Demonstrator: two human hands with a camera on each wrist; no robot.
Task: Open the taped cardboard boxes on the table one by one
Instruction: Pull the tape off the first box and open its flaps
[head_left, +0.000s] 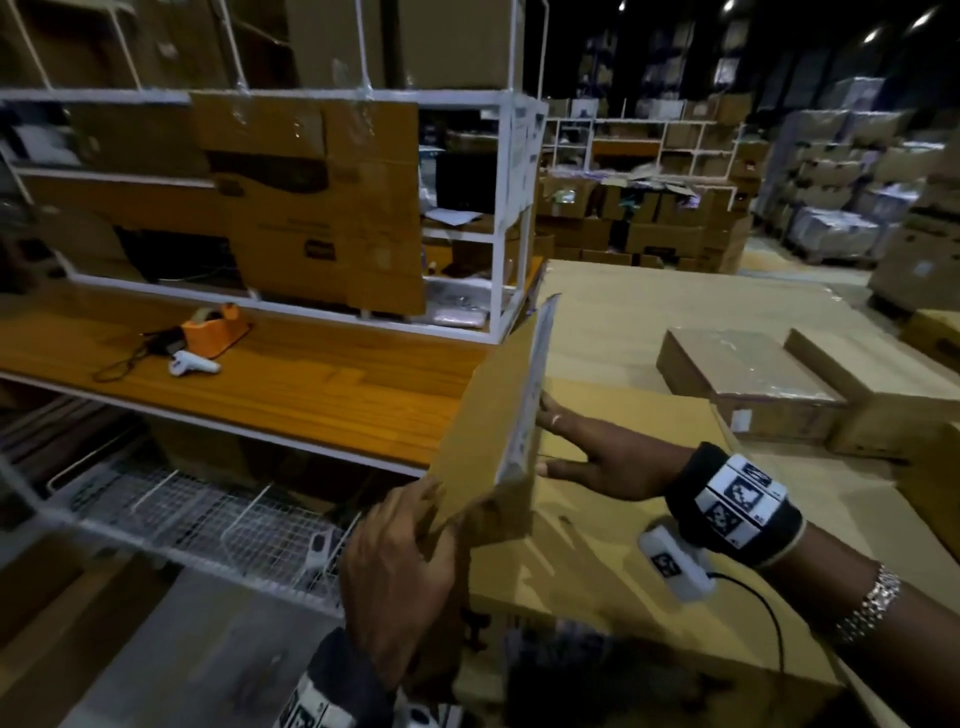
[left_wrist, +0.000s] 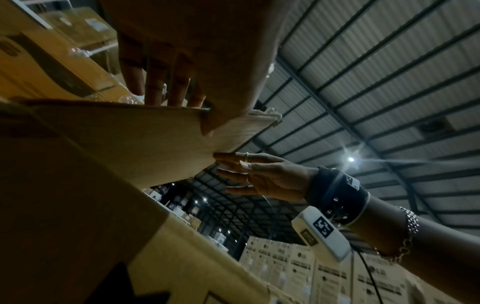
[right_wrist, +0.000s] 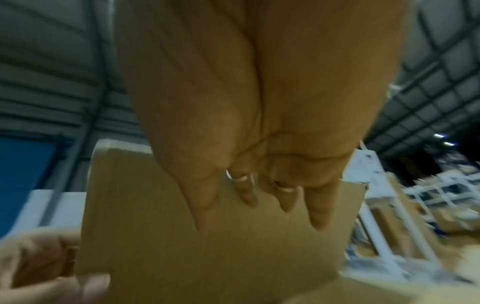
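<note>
A large cardboard box (head_left: 597, 551) lies on the table in front of me. Its left top flap (head_left: 493, 415) is lifted almost upright, with a strip of tape along its free edge. My left hand (head_left: 400, 551) pinches the flap's near corner, thumb on one face and fingers on the other (left_wrist: 179, 86). My right hand (head_left: 597, 452) reaches in from the right with straight fingers, the tips at the flap's inner face (right_wrist: 207, 257). The left wrist view shows the right hand (left_wrist: 259, 176) flat beside the flap (left_wrist: 130, 139). What lies under the flap is hidden.
Two more closed boxes (head_left: 743, 374) (head_left: 883, 395) lie on the table (head_left: 649, 312) to the far right. Left of it runs a wooden bench (head_left: 311, 384) with an orange tape dispenser (head_left: 213, 332) and a white scanner (head_left: 192, 364). A white rack (head_left: 498, 208) stands behind.
</note>
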